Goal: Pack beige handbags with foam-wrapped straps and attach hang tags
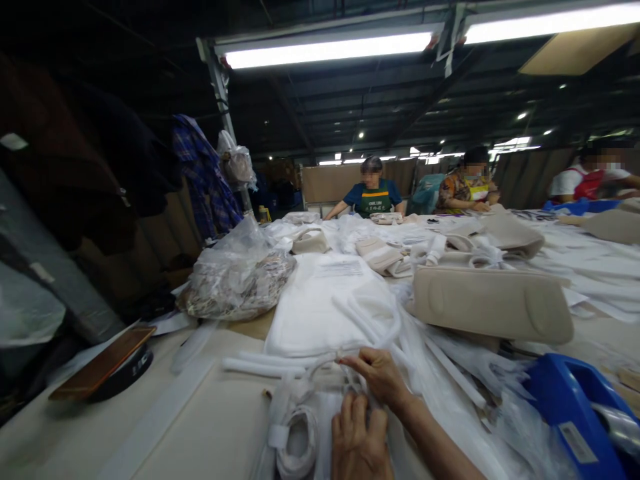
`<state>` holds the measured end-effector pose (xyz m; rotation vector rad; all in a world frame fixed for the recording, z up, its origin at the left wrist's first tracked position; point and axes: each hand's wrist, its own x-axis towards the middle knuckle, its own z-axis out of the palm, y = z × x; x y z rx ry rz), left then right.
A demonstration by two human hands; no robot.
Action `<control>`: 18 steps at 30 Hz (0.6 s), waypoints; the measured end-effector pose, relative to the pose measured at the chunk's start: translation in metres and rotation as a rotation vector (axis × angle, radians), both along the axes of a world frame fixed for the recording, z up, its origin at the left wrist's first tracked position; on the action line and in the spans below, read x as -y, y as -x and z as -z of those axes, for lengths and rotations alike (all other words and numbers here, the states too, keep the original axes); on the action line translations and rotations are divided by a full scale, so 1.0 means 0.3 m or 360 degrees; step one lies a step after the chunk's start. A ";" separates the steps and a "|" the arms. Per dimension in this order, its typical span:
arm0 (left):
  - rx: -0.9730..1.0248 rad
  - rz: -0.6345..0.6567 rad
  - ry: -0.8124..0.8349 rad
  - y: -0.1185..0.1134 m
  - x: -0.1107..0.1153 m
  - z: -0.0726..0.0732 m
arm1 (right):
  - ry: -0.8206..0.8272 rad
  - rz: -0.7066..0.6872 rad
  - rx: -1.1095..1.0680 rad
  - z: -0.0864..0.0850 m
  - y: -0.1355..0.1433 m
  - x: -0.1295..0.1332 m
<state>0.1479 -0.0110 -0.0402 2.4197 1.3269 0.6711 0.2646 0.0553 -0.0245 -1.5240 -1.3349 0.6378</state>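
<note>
At the bottom centre, a clear plastic bag (281, 427) holds a coiled pale strap or cord (297, 443). My left hand (360, 437) is palm down over the bag's right part, its fingers bent and close together on the plastic. Just beyond it, my right hand (383, 375) reaches in from the lower right and pinches the bag's top edge, near a curved pale loop, between thumb and finger. White foam strips (265, 364) lie by the bag's upper left. Behind the hands is a stack of white padded sheets (310, 307).
A blue tape dispenser (565, 400) stands at the right, below a beige padded piece (490, 303). A filled plastic bag (235, 277) and a brown board (103, 363) on a dark round object are at the left. Several people sit across the table.
</note>
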 end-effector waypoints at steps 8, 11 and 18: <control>-0.0010 0.0048 0.0160 -0.005 0.023 -0.010 | 0.0027 0.0046 0.0036 0.016 -0.022 -0.004; 0.0031 0.0054 0.0194 -0.003 0.025 -0.008 | 0.0049 0.0047 0.0061 0.026 -0.017 -0.011; 0.0154 -0.0029 0.0034 -0.008 0.037 0.031 | 0.0038 0.0021 0.0188 0.020 -0.001 -0.021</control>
